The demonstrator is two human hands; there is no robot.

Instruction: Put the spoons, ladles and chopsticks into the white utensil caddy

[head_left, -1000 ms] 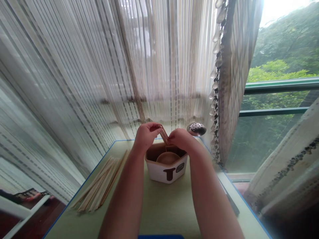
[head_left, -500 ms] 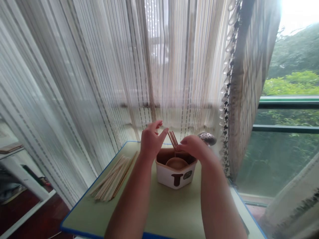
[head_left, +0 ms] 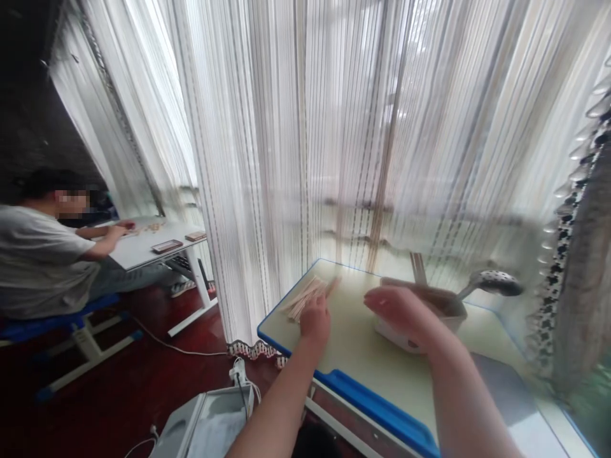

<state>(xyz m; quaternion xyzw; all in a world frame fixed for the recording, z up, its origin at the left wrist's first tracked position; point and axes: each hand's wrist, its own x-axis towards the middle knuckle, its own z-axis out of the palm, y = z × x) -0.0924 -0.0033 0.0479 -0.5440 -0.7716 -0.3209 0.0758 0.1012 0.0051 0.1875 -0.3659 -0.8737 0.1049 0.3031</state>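
Note:
A pile of pale wooden chopsticks (head_left: pixel 298 302) lies on the left part of the small table. My left hand (head_left: pixel 315 319) is over the pile's right side, its fingers curled onto the chopsticks. How many it grips cannot be made out. To the right, my right hand (head_left: pixel 394 306) hangs in front of the white utensil holder (head_left: pixel 405 340), blurred, with fingers loosely stretched and nothing visible in them. Several brown chopsticks (head_left: pixel 419 267) stand upright in the holder. A slotted metal spoon (head_left: pixel 499 282) leans out over its right side. My right hand and forearm hide much of the holder.
The pale green table (head_left: pixel 356 331) has a blue edge, with a blue tray strip (head_left: pixel 377 410) at its front. A striped curtain (head_left: pixel 334 159) hangs behind. At left, another person (head_left: pixel 42 261) sits at a white table (head_left: pixel 138 248). A grey bin (head_left: pixel 205 413) and cables are below.
The view has swung left. My left hand has gone from above the holder to the chopstick pile. My right hand has let go of the brown chopsticks, which stand in the holder.

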